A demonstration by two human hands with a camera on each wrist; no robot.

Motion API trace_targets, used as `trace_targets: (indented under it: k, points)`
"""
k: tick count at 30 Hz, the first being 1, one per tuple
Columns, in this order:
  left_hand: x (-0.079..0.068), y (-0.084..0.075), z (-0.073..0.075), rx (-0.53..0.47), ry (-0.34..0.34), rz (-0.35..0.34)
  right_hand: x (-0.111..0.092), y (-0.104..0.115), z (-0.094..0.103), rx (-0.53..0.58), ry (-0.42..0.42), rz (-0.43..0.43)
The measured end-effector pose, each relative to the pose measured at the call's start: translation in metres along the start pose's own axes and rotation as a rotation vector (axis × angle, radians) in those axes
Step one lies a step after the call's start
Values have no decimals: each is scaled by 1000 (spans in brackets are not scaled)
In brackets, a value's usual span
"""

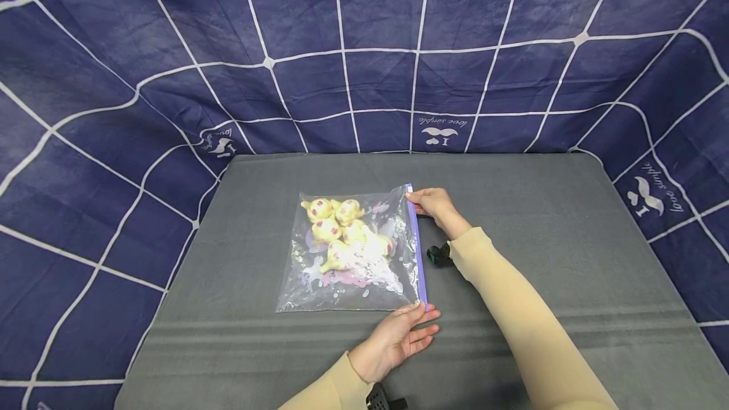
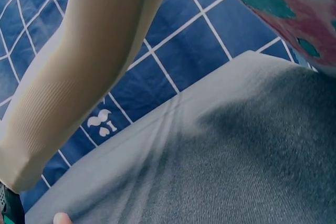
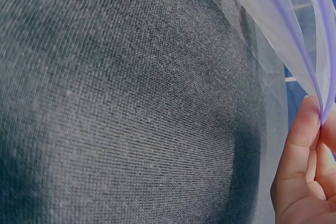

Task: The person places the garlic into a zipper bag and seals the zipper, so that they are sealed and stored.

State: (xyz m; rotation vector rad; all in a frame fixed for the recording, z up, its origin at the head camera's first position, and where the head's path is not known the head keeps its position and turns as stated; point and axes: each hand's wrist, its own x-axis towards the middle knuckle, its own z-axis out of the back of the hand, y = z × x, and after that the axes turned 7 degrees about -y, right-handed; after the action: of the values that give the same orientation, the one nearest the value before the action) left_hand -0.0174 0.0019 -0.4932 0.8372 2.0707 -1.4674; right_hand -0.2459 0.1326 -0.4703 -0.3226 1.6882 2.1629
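Observation:
A clear zip bag [image 1: 355, 293] with pink and white prints lies in the middle of the table. Several yellow rounded figures [image 1: 327, 230] with reddish marks are inside it. Its purple zip strip [image 1: 418, 252] runs along the right side. My right hand [image 1: 437, 205] pinches the far end of this strip between thumb and fingers; in the right wrist view, the two purple edges [image 3: 278, 1] spread apart above the pinch. At the near corner, my left hand [image 1: 394, 339] holds the bag by thumb and index finger, the other fingers loosely extended. Only one fingertip [image 2: 62, 218] shows in the left wrist view.
Grey cloth covers the table [image 1: 547, 220]. A dark blue curtain [image 1: 376, 81] with white grid lines stands along the back and both sides. A black wrist device [image 1: 440, 254] shows beside the right sleeve [image 1: 507, 296].

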Motion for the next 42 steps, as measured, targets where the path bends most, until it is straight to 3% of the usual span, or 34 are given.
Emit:
trace_targets:
  k: [8,13,18,23,28,34,38,42]
  points:
    - [1,-3,4,61,62,28,1,-1,0,15,1,13]
    - [1,-12,13,248,179,37,1,-2,1,31,6,8]
    - [-9,-37,21,505,287,-31,1,-3,1,33,2,10]
    - [-15,-78,24,613,348,-122,-1,-2,2,17,-4,25]
    - [-11,-132,23,652,227,-317,-1,-1,3,39,2,24]
    - [7,-194,9,777,39,-460,-1,-4,6,41,15,27]
    - [31,-221,2,826,-55,-541,-3,-5,8,51,45,9]
    - [60,-237,1,930,-171,-648,-7,-7,9,71,107,7]
